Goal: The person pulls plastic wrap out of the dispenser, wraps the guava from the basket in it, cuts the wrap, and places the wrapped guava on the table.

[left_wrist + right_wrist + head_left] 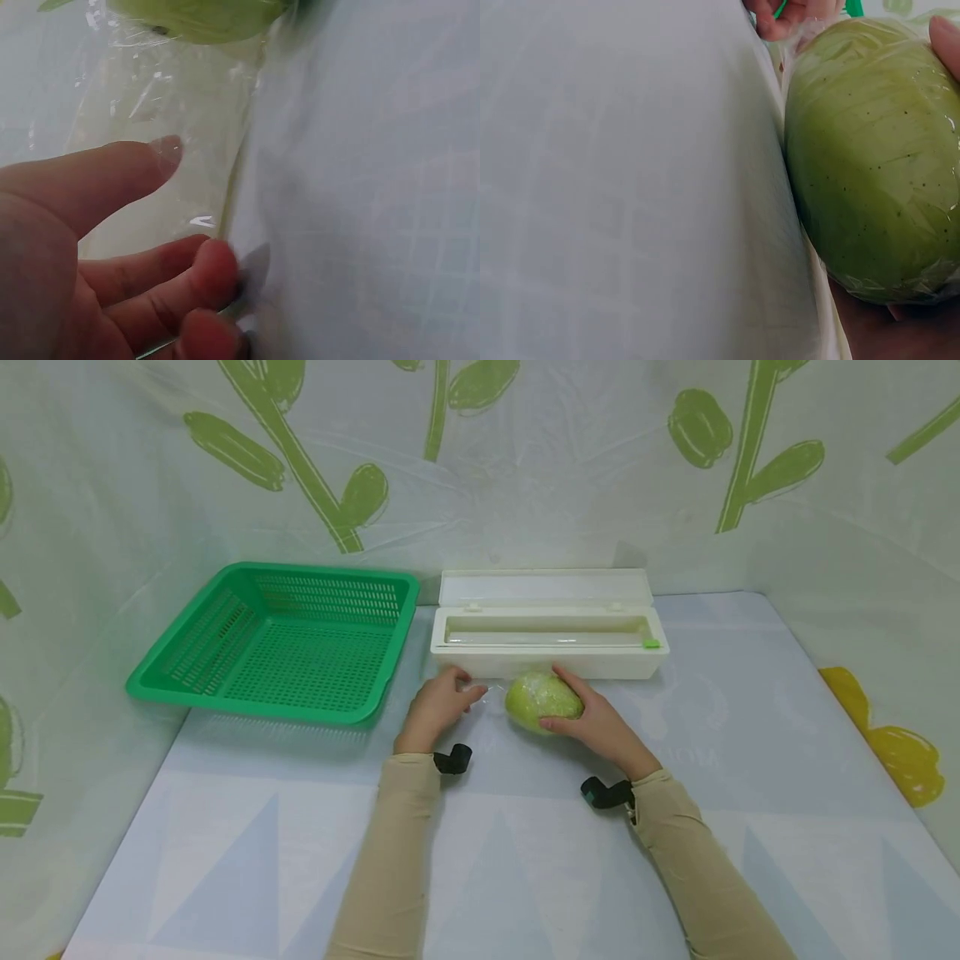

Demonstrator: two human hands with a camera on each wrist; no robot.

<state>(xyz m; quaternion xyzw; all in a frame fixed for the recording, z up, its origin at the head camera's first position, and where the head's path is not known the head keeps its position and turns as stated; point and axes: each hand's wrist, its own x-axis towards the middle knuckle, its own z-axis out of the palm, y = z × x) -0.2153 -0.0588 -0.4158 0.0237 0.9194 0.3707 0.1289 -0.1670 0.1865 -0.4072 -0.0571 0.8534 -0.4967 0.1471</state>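
Note:
A green mango (542, 700) wrapped in shiny cling film (161, 97) lies on the table in front of a white cling film dispenser (551, 664). My right hand (600, 731) grips the mango from its right side, thumb near and fingers beyond it. In the right wrist view the mango (877, 165) shows small dark specks under wrinkled film. Left of it, my left hand (438, 708) is at a loose flap of film. In the left wrist view, its thumb touches the film, apart from the loosely bent fingers (214, 274).
The dispenser's lid (547, 587) stands raised at the back, and a small green slider (651, 643) sits at the right end. A green plastic basket (270, 712) stands on the left side of the table (495, 877). A patterned sheet (562, 460) hangs behind.

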